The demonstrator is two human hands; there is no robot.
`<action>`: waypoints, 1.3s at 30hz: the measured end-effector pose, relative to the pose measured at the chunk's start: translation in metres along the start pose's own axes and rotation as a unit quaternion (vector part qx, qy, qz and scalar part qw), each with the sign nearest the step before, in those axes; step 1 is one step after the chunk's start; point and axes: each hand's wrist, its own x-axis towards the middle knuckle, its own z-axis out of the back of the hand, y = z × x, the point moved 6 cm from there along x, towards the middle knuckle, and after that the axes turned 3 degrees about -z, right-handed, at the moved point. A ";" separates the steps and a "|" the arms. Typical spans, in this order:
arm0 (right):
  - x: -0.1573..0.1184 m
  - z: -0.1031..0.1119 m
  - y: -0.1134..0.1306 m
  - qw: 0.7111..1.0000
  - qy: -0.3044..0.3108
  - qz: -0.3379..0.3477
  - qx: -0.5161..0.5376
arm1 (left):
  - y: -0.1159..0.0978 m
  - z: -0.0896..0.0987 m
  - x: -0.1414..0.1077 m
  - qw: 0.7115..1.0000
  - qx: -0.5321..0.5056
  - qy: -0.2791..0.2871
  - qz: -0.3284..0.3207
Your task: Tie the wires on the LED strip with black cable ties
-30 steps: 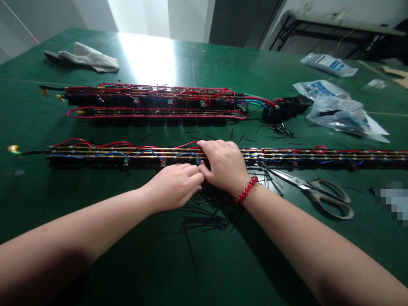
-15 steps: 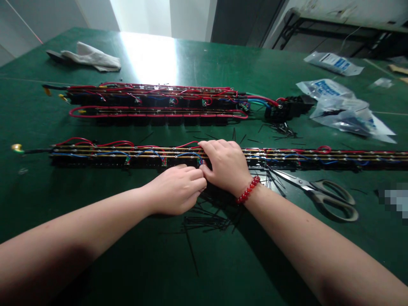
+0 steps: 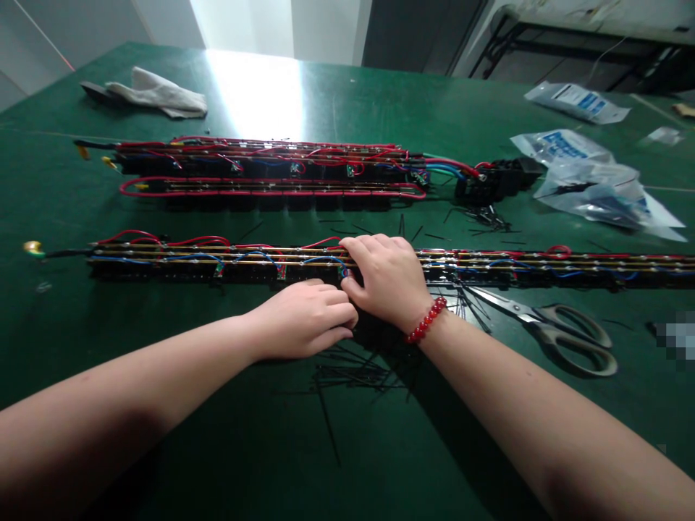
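Observation:
A long black assembly (image 3: 260, 255) with brass rods and red and blue wires lies across the green table. My right hand (image 3: 384, 278), with a red bead bracelet (image 3: 427, 320) at the wrist, is wrapped over its middle. Just in front of the assembly's near edge is my left hand (image 3: 307, 318), its fingers curled beside my right thumb. Whatever the left fingertips pinch is too small or hidden to name. Thin black ties (image 3: 352, 375) are scattered below the hands. Scissors (image 3: 565, 329) rest to the right, their blade tips near the assembly.
Two shorter wired assemblies (image 3: 271, 189) lie farther back, with a black connector block (image 3: 496, 181) at their right end. Plastic bags (image 3: 578, 155) are at the back right. A white cloth glove (image 3: 157, 94) lies at the back left. A bench (image 3: 586, 32) stands behind.
The left hand has shifted slightly right, and its fingers have loosened a little. My right hand keeps its place on the assembly. The view has moved slightly.

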 end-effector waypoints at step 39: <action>-0.011 0.024 0.016 0.954 -0.168 0.165 0.183 | 0.018 0.034 -0.015 0.942 -0.047 -0.285 0.171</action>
